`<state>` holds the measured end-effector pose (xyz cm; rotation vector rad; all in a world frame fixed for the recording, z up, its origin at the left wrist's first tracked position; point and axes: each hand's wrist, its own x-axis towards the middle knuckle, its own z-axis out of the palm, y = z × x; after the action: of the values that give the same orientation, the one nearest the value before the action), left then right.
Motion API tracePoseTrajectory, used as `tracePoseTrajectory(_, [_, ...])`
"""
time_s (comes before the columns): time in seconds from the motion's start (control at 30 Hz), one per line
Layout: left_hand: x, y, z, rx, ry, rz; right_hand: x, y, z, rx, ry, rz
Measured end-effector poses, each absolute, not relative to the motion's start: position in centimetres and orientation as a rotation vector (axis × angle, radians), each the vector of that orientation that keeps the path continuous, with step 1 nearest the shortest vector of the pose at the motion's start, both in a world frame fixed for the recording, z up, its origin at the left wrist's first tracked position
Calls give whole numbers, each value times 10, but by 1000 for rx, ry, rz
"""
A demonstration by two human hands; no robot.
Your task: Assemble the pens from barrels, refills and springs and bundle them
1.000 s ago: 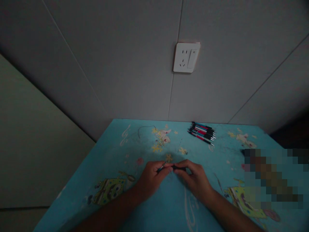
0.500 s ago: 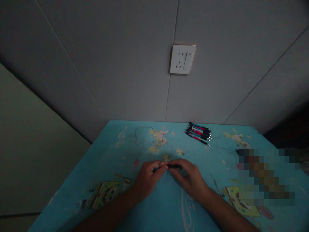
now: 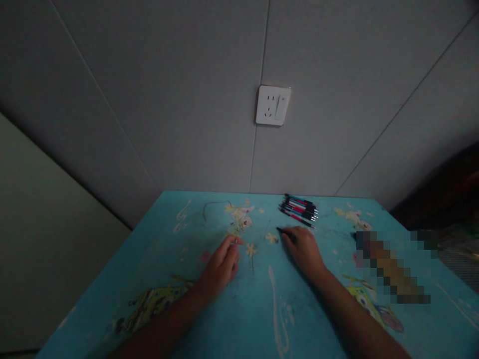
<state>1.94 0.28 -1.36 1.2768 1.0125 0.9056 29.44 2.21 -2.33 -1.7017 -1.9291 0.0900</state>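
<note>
My left hand (image 3: 222, 264) is closed in front of me, a little above the table. A small silvery tip of a pen part (image 3: 236, 242) shows between its thumb and fingers; the rest is hidden in the hand. To the right, my right hand (image 3: 304, 249) rests low at the tabletop with its fingers closed on a black pen part (image 3: 280, 230), whose dark end points to the left. Just beyond the right hand lies a row of pens (image 3: 298, 209) in black, blue, red and white, their silvery tips turned to the right.
A light blue table cover (image 3: 239, 319) with cartoon prints reaches back to a grey panelled wall (image 3: 202, 99). A white socket with a switch (image 3: 273, 105) is on the wall. At the right, a blurred-out long object (image 3: 392, 269) lies on the table.
My hands have come apart. The right hand moved right and away from me to the tabletop with the black pen part; the left turned and shifted slightly left. The camera view tilted slightly.
</note>
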Motion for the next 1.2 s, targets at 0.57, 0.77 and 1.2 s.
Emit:
tracePoseTrajectory(0.57, [14,-8,-12,2326,1074,533,222,-28,1,-1142,-2117,478])
tracePoseTrajectory(0.77, [10,-4,-7,2416,1186,501,243,-18,7,-1236,-2100,325])
tracePoseTrajectory(1.2, [7,1,-1,2325,1298,664,306,18,-19,-1708,-1911,9])
